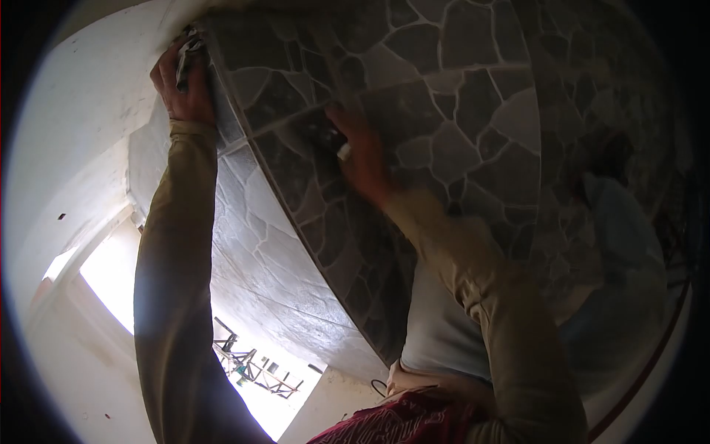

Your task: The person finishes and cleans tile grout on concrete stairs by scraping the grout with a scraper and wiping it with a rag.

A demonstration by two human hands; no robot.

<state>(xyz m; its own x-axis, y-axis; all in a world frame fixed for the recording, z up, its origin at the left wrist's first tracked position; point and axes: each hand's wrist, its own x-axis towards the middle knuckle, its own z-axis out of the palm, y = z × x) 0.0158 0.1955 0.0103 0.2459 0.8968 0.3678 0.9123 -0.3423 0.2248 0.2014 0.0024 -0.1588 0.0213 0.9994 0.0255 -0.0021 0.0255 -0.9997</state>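
My left hand (194,85) is raised at the upper left, at the top end of the corner edge of the stone-patterned tiles. Its fingers are closed around a crumpled grey-and-white rag (189,55). Lower and to the right, my right hand (364,159) lies against the dark tile surface (414,111), slightly blurred. Its fingers curl round a dark tool with a small pale part (344,152); the tool's kind is hard to make out against the dark tiles.
A long tile edge (296,233) runs diagonally down from my left hand. Beyond it is a brightly lit tiled face (259,222), then a bright opening with a metal frame (259,374). A white wall (81,126) stands left. Pale trouser legs (444,318) show below.
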